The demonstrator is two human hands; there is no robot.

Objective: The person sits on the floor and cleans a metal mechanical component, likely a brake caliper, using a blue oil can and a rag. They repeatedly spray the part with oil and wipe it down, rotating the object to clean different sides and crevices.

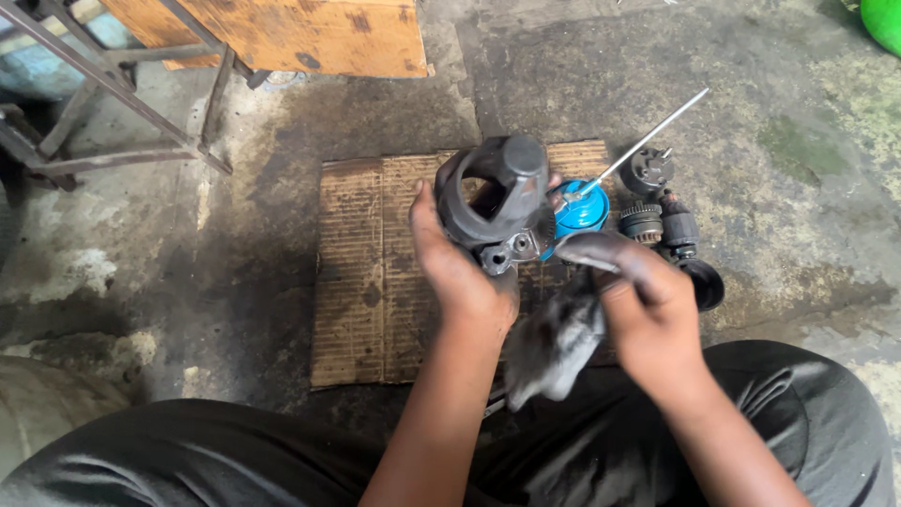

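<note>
The left hand [462,272] is gripping a dark, greasy metal housing [496,199] from below and holding it upright above the cardboard sheet [371,272], while the right hand [648,305] is closed on a grey rag [554,343], its forefinger pressing toward the housing's lower edge. The housing is looking dull and oily over most of its surface, so the wiping is judged to be only partly done. Just beyond, a blue round part [580,211] with a long metal rod [648,141], a small gear [642,223] and several dark components [680,239] are lying apart on the concrete floor [282,207], not yet fitted together.
</note>
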